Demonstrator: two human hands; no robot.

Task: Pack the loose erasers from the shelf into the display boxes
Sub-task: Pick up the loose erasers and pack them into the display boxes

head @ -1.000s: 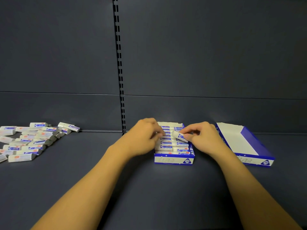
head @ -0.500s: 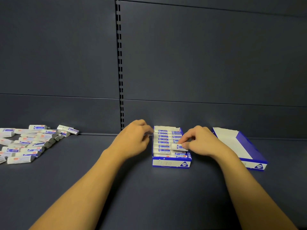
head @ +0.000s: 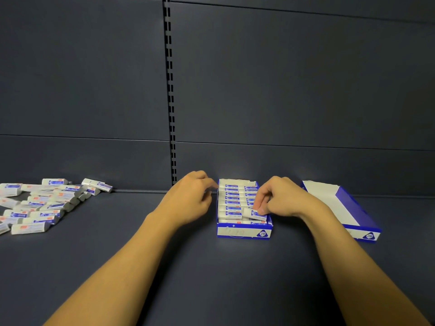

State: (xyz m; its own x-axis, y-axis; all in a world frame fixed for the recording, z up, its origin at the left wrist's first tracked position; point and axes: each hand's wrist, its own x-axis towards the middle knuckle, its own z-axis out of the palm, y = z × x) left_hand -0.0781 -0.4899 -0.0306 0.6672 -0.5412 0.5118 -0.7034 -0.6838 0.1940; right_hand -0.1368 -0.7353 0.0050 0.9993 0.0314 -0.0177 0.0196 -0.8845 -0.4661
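Note:
A blue-and-white display box (head: pixel 243 232) stands mid-shelf, holding two rows of white erasers with blue labels. My right hand (head: pixel 284 198) pinches one eraser (head: pixel 253 213) lying slightly tilted over the right row near the box's front. My left hand (head: pixel 190 198) sits beside the box's left wall, fingers curled and touching its back left corner. A heap of loose erasers (head: pixel 44 203) lies at the far left of the shelf. A second display box (head: pixel 341 208), with nothing in it, stands to the right.
The dark shelf floor (head: pixel 211 278) stretches toward me between my forearms. A dark back panel with a slotted upright (head: pixel 170 95) rises behind the boxes.
My right hand has brought the pinched eraser from the box's middle down to the front of the right row. My left hand has withdrawn from over the erasers to the box's left wall.

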